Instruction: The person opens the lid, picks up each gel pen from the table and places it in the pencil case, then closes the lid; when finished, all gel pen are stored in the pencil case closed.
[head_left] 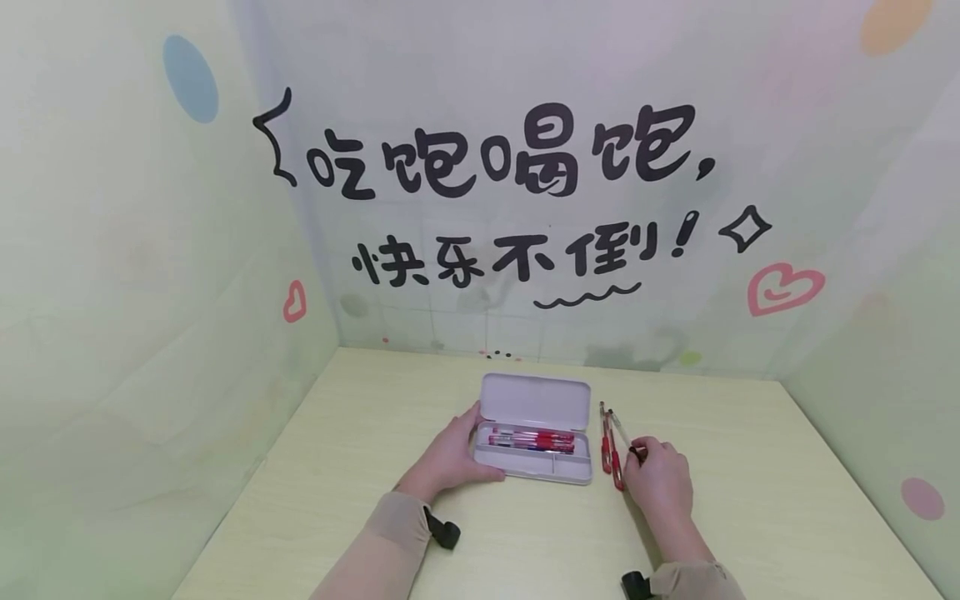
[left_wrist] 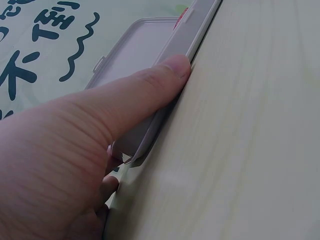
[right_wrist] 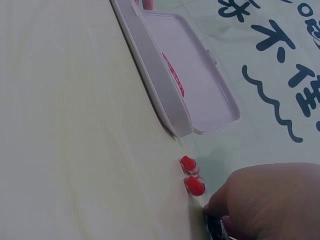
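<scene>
A: Grip status?
B: Left hand [head_left: 448, 457] grips the pencil case [head_left: 521, 462] by its left end, thumb on the front wall, other fingers partly hidden. Right hand [head_left: 662, 479], off the case's right end, pinches a black-ended pen [head_left: 622, 432] near the black end. Gap's about one barrel; exact contact hidden.

A: Rest of the layout?
B: Lid [head_left: 535, 402] is swung back behind the case. Several pens [head_left: 534, 437] lie lengthwise in the case's rear compartment. Just right of the case, side by side: inner red pen [head_left: 605, 450] and outer red pen [head_left: 616, 468].

A: Failure modes?
B: Pinched pen's far tip is right by the outer red pen; can't tell if touching. A sideways pull could drag or roll both red ones. Pinch is at one end, so the barrel could swivel and snag the case's right rim.

A: Left side?
B: If that grip slackens, a knock on the case's right end likely skids it. Bumping the lid could drop it over the compartments.
</scene>
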